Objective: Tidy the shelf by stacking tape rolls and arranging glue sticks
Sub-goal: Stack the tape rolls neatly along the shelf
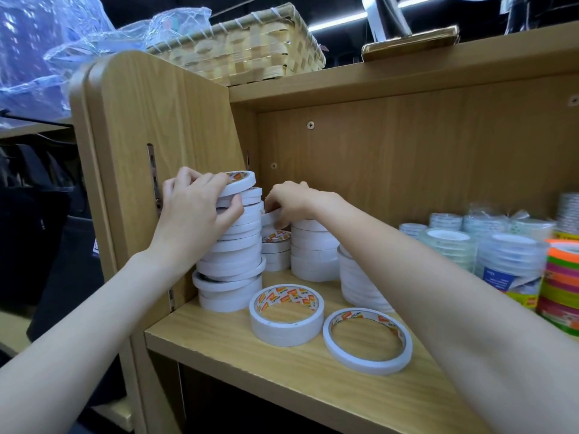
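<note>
L hand (195, 208) curled round upper part of tall white tape stack (233, 245) at far-left corner of wooden shelf (250, 364), thumb on stack's front, fingertips over tilted top roll (239, 181). R hand (293, 200) just right of it, fingers bent down, pinching a small white roll (270, 217) above short stack (276, 250). Two more white stacks to the right. Near edge: wide loose roll (286, 314) and thin loose roll (368, 341) lying flat, side by side. Far right: wrapped clear tape packs (507, 258), coloured rolls (560, 280). Woven basket (247, 45) on top.

Left hand (197, 211) grips tall white tape stack (233, 264), frame centre-left; right hand (293, 200) pinches a tilted roll (270, 218) beside it; two loose rolls (286, 314) lower centre.
</note>
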The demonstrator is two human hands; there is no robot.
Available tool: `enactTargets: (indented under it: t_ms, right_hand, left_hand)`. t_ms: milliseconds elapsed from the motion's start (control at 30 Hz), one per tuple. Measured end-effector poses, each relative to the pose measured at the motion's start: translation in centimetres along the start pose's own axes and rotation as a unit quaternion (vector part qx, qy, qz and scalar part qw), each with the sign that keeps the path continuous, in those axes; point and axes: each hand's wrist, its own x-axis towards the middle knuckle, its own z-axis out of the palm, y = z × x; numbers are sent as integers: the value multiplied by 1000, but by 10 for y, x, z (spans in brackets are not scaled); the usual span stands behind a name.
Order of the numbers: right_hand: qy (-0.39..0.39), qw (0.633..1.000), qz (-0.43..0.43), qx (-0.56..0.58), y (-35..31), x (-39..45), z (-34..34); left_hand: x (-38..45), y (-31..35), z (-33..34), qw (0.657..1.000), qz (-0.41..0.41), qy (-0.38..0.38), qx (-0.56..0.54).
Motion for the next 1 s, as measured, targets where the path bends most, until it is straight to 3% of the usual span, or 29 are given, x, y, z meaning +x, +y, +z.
enactTargets:
  t_ms: [100,267,433,600,667,833,1000]
  right_hand:
    - [6,1000,2,9,0,2,5]
    - [49,990,5,134,4,-4,-1]
    - [10,998,1,68,-7,-3,4]
    - [80,976,20,203,0,-3,0]
    - [78,981,19,178,-4,-1,2]
    - [-28,998,27,55,-8,3,7]
    - [-9,999,4,32,0,-10,-1]
  left_hand:
    - [-1,1,0,1000,-2,-3,0]
    - [-1,-1,1,1000,-1,1,5]
    - [-1,-1,2,1000,-3,11,3]
    - [-2,-1,3,1000,3,15,4]
    - [-2,-1,4,1000,-2,15,3]
    - [-1,-3,4,1000,4,19,-2]
    - [-1,-2,5,1000,-3,18,-7]
